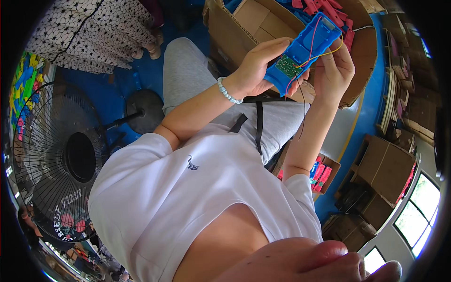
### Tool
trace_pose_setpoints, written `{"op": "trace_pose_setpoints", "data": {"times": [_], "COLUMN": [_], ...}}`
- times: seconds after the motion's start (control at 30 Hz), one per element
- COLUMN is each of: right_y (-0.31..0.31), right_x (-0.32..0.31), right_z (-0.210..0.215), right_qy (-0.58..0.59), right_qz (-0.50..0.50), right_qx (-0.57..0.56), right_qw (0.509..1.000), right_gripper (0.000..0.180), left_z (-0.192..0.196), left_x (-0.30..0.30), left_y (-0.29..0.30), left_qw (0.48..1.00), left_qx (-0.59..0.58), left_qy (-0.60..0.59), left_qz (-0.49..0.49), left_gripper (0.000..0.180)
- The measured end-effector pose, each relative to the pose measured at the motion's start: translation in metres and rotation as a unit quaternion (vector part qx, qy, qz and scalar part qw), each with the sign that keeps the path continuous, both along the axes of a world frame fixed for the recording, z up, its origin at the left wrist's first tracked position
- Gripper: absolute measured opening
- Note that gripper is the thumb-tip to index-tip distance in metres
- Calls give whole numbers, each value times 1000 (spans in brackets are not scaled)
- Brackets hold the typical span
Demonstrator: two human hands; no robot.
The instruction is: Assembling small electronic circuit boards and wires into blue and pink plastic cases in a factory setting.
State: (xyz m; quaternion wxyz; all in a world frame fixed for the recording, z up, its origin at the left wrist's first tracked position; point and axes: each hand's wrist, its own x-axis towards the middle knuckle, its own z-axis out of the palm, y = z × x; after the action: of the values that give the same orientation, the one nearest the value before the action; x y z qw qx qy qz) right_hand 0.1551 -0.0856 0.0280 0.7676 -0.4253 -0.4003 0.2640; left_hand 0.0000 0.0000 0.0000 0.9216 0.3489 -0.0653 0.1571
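My left hand point(257, 70) is closed around the lower left side of an open blue plastic housing point(307, 40), held tilted above my lap. A small green circuit board point(287, 66) sits in its lower end. Red and yellow wires run from the board; the yellow wire point(314, 58) reaches the fingers of my right hand point(334, 70). Those fingers are pinched together on it at the housing's right edge, and their tips are partly hidden. A thin black wire point(303, 103) dangles loose below the board, past my right wrist.
Beyond the housing stands a large open cardboard box point(263, 21) with red and blue plastic parts. A smaller box point(324, 175) of red parts is by my right elbow. To my left is a black fan point(80, 157). Cartons point(383, 162) are stacked at the right. Another person's patterned clothing point(89, 35) shows at the upper left.
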Motion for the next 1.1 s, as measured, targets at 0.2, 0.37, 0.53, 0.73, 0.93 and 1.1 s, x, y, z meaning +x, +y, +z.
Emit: {"op": "trace_pose_setpoints", "data": {"times": [0.2, 0.37, 0.53, 0.73, 0.93, 1.1], "right_y": [6, 0, 3, 2, 14, 0], "right_x": [-29, -8, -13, 2, -35, -29], "right_z": [-7, -27, -30, -7, -25, -7], "right_qy": [-154, -205, -268, -509, -79, 88], "right_qz": [-200, -200, -282, -415, -187, 66], "right_qx": [-25, 4, 11, 28, -59, -54], "right_qw": [967, 958, 921, 754, 977, 992], "right_gripper": [32, 28, 16, 10, 17, 36], "left_z": [1, 2, -4, 2, 4, -24], "left_x": [-15, -17, -14, -16, -19, 1], "left_y": [-11, -23, -22, -24, -26, -7], "left_qw": [994, 995, 991, 975, 996, 979], "left_qx": [-106, -70, -121, -176, -90, 38], "left_qy": [-38, -38, -19, -35, 9, 47], "left_qz": [-14, -56, -54, -132, 4, 194], "left_gripper": [52, 52, 50, 49, 41, 26]}}
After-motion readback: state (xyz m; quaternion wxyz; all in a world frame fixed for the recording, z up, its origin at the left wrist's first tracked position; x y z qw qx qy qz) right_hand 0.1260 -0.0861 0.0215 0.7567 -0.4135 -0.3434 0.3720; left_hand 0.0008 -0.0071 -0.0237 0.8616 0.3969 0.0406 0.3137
